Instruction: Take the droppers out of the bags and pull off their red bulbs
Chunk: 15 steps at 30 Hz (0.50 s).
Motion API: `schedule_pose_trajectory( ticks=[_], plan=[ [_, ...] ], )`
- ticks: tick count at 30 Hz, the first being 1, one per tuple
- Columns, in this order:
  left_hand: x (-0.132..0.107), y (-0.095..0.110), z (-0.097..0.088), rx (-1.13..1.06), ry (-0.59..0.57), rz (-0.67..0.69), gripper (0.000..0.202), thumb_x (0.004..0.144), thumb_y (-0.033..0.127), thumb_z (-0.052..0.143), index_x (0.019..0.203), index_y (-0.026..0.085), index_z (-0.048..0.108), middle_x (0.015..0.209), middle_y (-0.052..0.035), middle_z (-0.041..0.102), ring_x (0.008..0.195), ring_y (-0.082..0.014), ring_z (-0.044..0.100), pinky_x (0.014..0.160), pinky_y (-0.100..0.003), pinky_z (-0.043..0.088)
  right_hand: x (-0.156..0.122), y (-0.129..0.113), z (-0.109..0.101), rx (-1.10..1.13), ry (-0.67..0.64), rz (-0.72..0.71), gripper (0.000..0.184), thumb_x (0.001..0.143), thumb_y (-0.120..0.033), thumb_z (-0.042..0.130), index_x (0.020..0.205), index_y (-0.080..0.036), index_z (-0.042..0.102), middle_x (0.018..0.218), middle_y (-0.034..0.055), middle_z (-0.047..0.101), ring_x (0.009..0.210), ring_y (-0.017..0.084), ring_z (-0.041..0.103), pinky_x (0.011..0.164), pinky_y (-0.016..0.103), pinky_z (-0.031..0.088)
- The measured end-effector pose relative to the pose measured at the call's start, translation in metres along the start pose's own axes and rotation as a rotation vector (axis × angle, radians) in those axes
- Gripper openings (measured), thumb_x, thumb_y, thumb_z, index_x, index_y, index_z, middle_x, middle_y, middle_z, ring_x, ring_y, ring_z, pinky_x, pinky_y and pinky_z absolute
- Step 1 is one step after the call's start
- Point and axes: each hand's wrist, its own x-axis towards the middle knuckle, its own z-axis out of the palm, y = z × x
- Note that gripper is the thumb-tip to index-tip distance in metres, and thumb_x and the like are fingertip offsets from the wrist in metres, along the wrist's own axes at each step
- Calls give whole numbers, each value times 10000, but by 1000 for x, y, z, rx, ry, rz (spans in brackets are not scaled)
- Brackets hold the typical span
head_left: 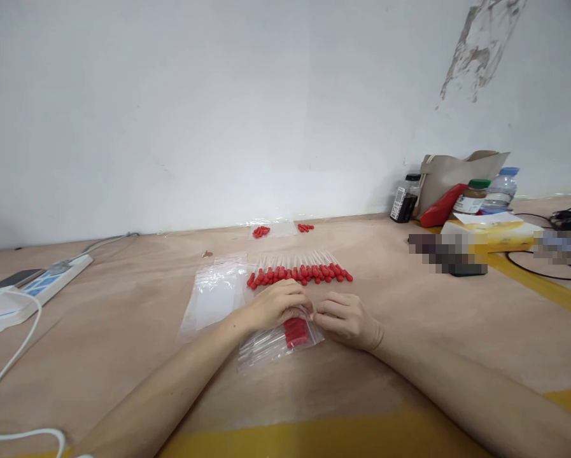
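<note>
My left hand [278,304] and my right hand [346,319] meet over a clear plastic zip bag [280,338] that lies on the table and holds red-bulbed droppers. Both hands pinch the bag's top edge, fingers curled. Just beyond my hands lies a row of several loose droppers with red bulbs [300,273], tips pointing away. A stack of empty clear bags [214,296] lies to the left of them.
More red-bulbed droppers in clear bags [272,229] lie near the wall. A white power strip [37,287] with a white cable sits at left. Bottles, a paper bag [457,181], a tissue box [495,234] and black cables stand at right.
</note>
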Motion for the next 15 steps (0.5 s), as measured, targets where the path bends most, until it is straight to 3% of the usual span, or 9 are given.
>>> schedule_pose_trajectory(
  ticks=[7, 15],
  plan=[
    [0, 1, -3, -22, -37, -11, 190, 842, 294, 481, 761, 152, 577, 819, -39, 568, 822, -136, 487, 754, -238, 380, 5, -1, -4, 42, -18, -44, 172, 824, -128, 463, 682, -176, 547, 644, 2, 527, 622, 102, 405, 526, 229, 290],
    [-3, -3, 2, 83, -1, 8, 222, 862, 273, 432, 723, 151, 556, 788, -42, 541, 751, -134, 471, 686, -237, 378, 8, -1, -1, 115, -47, 114, 101, 807, -150, 498, 746, -163, 578, 675, 20, 569, 626, 112, 419, 559, 226, 352]
  ],
)
